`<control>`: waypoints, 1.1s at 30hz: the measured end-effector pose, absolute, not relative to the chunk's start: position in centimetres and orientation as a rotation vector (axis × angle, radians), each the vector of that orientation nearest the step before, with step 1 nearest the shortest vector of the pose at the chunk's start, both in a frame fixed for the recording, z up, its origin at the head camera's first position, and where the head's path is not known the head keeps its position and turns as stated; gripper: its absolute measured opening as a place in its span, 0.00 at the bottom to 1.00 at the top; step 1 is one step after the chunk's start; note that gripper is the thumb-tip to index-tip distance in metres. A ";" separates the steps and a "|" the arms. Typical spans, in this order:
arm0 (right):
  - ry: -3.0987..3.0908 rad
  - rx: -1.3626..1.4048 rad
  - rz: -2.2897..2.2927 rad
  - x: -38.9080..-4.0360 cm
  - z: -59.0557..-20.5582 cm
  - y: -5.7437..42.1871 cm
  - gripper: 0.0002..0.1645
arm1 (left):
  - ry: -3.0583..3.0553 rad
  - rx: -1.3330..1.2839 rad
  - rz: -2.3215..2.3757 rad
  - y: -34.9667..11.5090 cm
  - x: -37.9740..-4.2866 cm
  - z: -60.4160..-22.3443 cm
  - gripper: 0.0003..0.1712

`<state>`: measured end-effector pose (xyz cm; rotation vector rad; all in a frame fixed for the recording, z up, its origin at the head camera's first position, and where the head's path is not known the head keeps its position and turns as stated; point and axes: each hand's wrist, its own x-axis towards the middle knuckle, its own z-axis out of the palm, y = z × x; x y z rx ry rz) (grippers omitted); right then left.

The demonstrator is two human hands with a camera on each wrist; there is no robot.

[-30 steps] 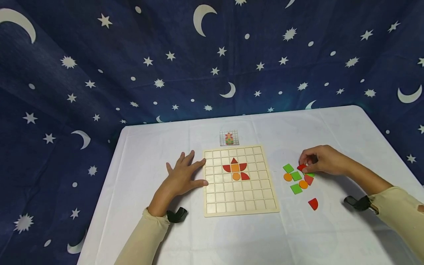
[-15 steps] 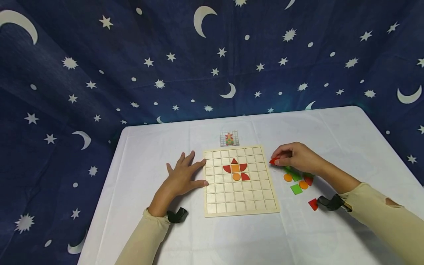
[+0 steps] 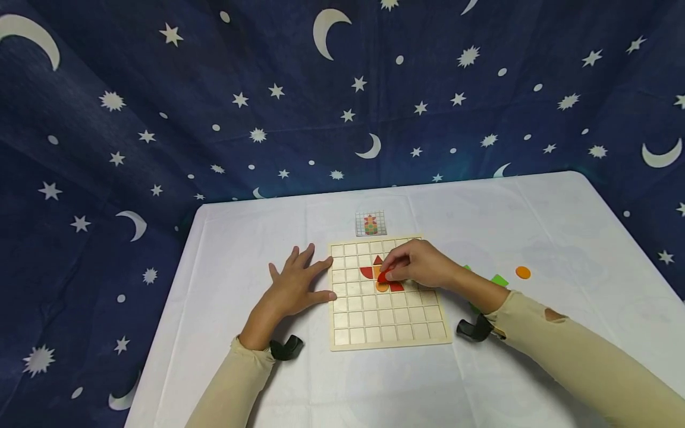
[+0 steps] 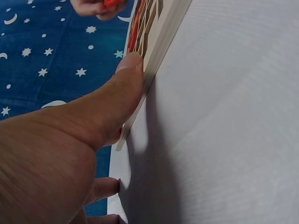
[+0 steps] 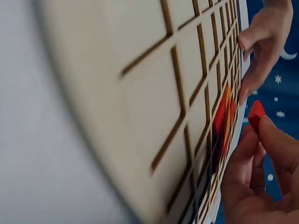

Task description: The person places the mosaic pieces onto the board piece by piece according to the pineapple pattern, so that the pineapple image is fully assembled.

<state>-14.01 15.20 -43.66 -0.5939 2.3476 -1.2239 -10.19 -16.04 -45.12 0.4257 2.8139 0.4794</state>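
My right hand [image 3: 423, 263] pinches a small red tile [image 3: 383, 277] between thumb and fingers, over the middle of the wooden grid board [image 3: 364, 333]. In the right wrist view the red tile [image 5: 256, 114] stands out from the fingertips, above the board's surface. Under the hand lie red and orange tiles set in squares: a red quarter circle [image 3: 366, 272], an orange circle [image 3: 382, 287] and a red triangle [image 3: 377, 260] among them. My left hand [image 3: 291, 287] is spread at the board's left edge, and its thumb [image 4: 114, 100] touches that edge.
A small clear card [image 3: 370, 224] with a coloured grid pattern lies behind the board. Right of the board are loose tiles, including a green one [image 3: 500, 280] and an orange circle [image 3: 523, 272]. The right forearm hides others. White cloth [image 3: 332, 386] covers the table.
The right hand has carried the red tile left from the loose pile to over the board's middle, uncovering an orange circle at the right. The left hand has stayed in place.
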 end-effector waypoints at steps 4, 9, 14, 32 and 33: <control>2.355 -0.663 -1.202 -13.7 -43.8 13.7 0.05 | 2.811 0.424 0.472 -16.0 -10.3 -45.1 0.48; 2.389 -0.691 -1.148 -13.3 -43.9 12.3 0.03 | 2.806 0.422 0.470 -16.0 -10.3 -45.1 0.48; 2.447 -0.745 -1.090 -13.1 -44.3 11.5 0.03 | 2.812 0.423 0.474 -16.1 -10.3 -45.2 0.48; 2.476 -0.820 -1.070 -13.1 -44.6 11.9 0.05 | 2.814 0.420 0.460 -16.0 -10.3 -45.1 0.49; 2.471 -0.820 -1.075 -13.1 -44.7 12.0 0.05 | 2.812 0.418 0.463 -16.0 -10.3 -45.1 0.49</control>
